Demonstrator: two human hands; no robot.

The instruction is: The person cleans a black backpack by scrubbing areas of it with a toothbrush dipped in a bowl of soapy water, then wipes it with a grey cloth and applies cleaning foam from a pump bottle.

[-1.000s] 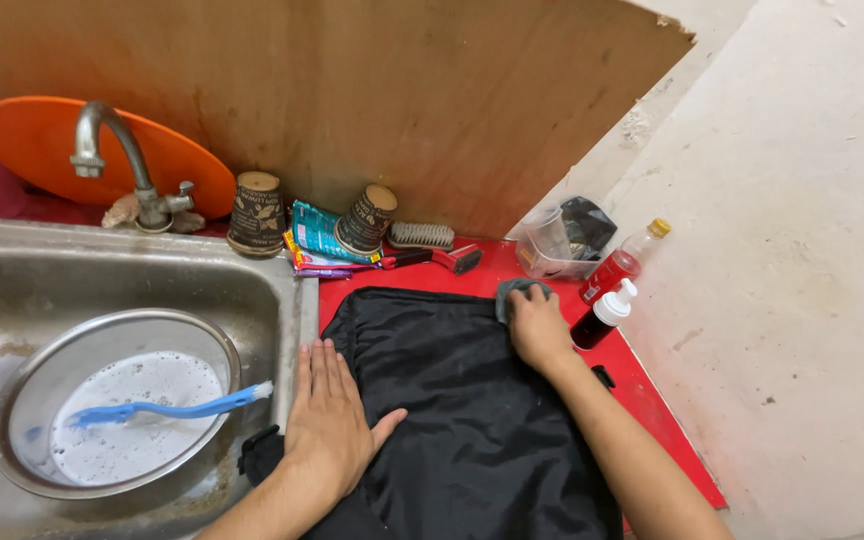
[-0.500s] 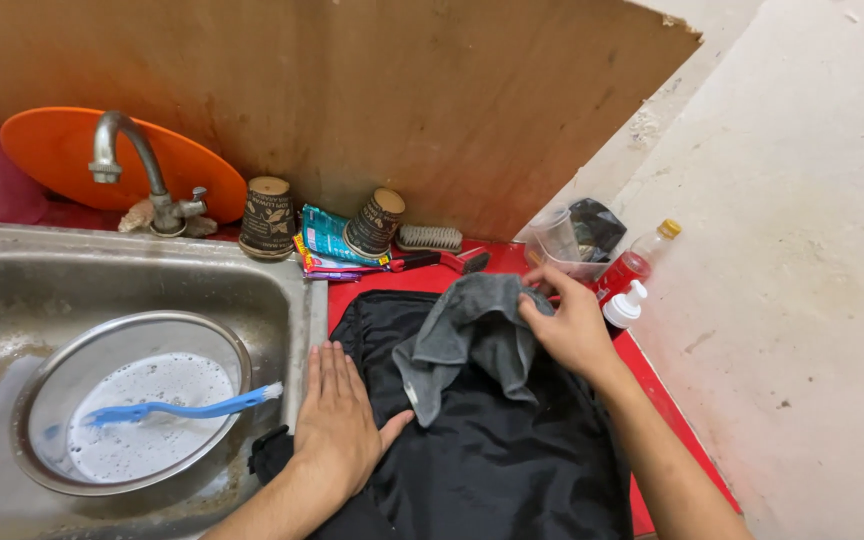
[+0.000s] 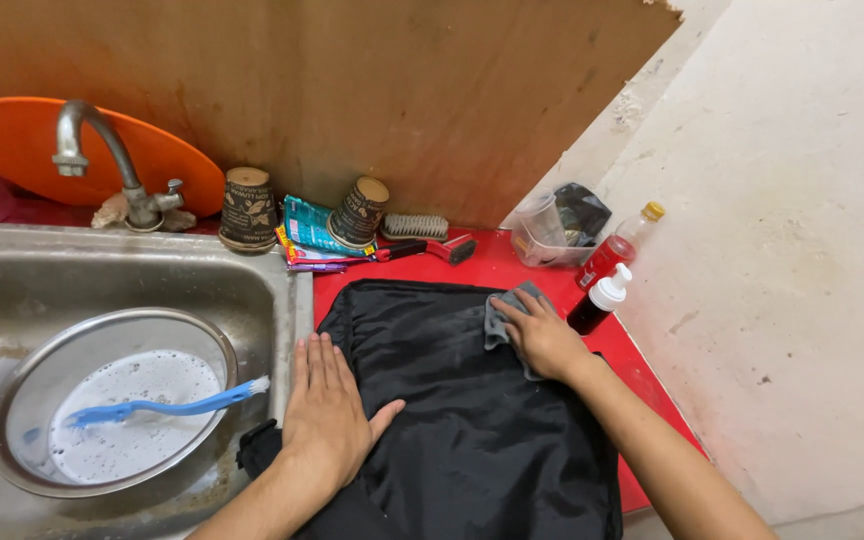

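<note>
— Where was the cloth?

— The grey cloth (image 3: 500, 318) lay on the upper right part of a black garment (image 3: 462, 410), which was spread over a red counter (image 3: 512, 272) just right of the sink (image 3: 252, 290). The right hand (image 3: 542, 338) pressed down on it, fingers curled over the cloth and gripping it against the fabric.

— And the other hand?

— The left hand (image 3: 330, 405) lay open and flat, palm down, on the garment's left edge, touching it right beside the sink's rim.

— What was in the sink?

— A steel bowl (image 3: 112, 400) with foamy water and a blue toothbrush (image 3: 167, 407) lying across it. The tap (image 3: 102, 160) stood behind, with an orange plate (image 3: 12, 140) leaning on the wooden board.

— Anything near the right hand?

— A dark pump bottle (image 3: 597, 300) stood just beside it, a red bottle (image 3: 612, 255) behind that, then a clear tub (image 3: 542, 240). Along the board were two paper cups (image 3: 249, 208), sachets (image 3: 307, 225) and a scrub brush (image 3: 415, 226).
</note>
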